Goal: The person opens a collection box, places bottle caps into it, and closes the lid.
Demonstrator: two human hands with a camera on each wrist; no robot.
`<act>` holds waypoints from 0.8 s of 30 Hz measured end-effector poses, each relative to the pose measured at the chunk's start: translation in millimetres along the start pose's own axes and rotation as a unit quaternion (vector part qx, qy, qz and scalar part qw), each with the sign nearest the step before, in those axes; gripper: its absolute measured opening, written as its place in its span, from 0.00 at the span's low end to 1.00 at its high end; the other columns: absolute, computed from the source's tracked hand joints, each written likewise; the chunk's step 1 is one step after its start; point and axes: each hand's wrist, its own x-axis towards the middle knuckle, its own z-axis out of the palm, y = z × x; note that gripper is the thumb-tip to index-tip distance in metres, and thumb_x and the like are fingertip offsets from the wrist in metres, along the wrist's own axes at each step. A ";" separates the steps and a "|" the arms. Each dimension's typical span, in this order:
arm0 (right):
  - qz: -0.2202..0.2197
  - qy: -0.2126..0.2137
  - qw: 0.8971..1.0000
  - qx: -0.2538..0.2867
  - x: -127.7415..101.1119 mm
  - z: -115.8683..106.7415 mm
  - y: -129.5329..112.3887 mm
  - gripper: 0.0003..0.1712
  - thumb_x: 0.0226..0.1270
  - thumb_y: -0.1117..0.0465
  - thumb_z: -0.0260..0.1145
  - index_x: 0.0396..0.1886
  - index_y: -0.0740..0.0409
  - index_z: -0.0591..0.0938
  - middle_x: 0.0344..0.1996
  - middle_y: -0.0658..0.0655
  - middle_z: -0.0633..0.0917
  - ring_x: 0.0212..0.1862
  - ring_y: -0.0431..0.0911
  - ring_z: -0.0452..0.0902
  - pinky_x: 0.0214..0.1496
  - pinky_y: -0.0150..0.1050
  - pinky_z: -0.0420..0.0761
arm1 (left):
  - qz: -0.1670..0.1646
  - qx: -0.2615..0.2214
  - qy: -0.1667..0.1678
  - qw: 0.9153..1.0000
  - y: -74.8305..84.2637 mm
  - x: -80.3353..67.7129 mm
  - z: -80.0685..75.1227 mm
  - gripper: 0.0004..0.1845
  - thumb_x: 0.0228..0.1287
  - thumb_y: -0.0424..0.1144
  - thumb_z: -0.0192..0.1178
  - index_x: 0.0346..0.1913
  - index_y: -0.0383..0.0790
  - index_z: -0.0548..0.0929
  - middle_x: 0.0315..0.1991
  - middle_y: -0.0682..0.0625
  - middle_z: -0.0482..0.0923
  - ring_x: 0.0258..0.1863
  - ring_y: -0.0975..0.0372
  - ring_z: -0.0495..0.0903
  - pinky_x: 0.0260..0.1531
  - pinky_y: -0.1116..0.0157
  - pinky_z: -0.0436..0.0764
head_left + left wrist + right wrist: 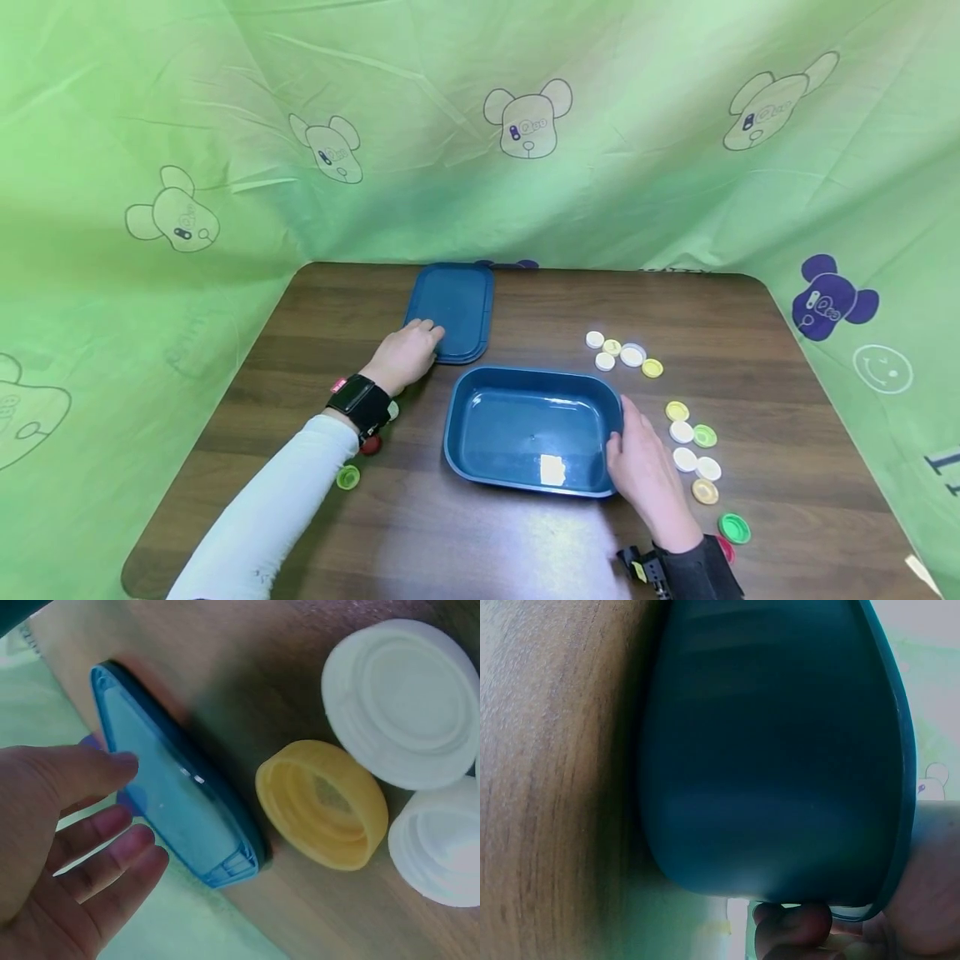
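1. lid work is the step in hand, as far as you can judge: your left hand rests on the near left corner of the flat blue lid, which lies on the table just behind the container
2. container, open and blue, sits near the middle of the table with a pale reflection of light on its floor; your right hand grips its right rim, thumb toward the inside and the other fingers down the outer wall
3. in the left wrist view your fingers look relaxed and nearly straight beside the lid, touching its edge at most; nothing there shows a firm pinch
4. in the right wrist view the container wall fills the frame and a curled fingertip shows under its rim, so that hand is holding the container
5. bottle caps lie scattered to the right of the container, near your right hand but not touching it; a few more sit by your left wrist, among them a green cap
6. the next move, by my reading, calls for a real grip on the lid: curl your left fingers under its near edge before lifting, since it lies flat on the table, and hold the container steady with the right
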 end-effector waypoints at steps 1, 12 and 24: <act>0.000 -0.001 1.000 0.001 0.1 0.0 -0.2 0.35 0.76 0.65 0.54 0.77 0.72 0.55 0.71 0.78 0.64 0.69 0.72 0.65 0.63 0.66 0.71 | -0.004 -0.006 0.004 1.000 -0.1 -1.9 -2.8 0.09 0.66 0.28 0.61 0.48 0.36 0.83 0.43 0.43 0.81 0.44 0.51 0.79 0.40 0.55 0.85; -0.005 0.000 1.000 0.004 0.9 1.0 1.5 0.35 0.76 0.66 0.53 0.77 0.72 0.55 0.70 0.78 0.65 0.68 0.72 0.65 0.64 0.67 0.70 | -0.062 -0.059 0.021 0.996 1.4 -37.2 -23.8 0.17 0.66 0.35 0.67 0.55 0.35 0.82 0.51 0.42 0.82 0.53 0.51 0.79 0.48 0.55 0.84; -0.005 -0.006 1.000 0.003 1.8 2.2 2.0 0.35 0.76 0.66 0.53 0.77 0.72 0.54 0.69 0.79 0.65 0.68 0.73 0.64 0.64 0.67 0.69 | -0.120 -0.119 0.085 0.982 18.6 -91.9 -39.6 0.19 0.64 0.39 0.69 0.55 0.35 0.82 0.50 0.42 0.83 0.51 0.50 0.79 0.50 0.52 0.82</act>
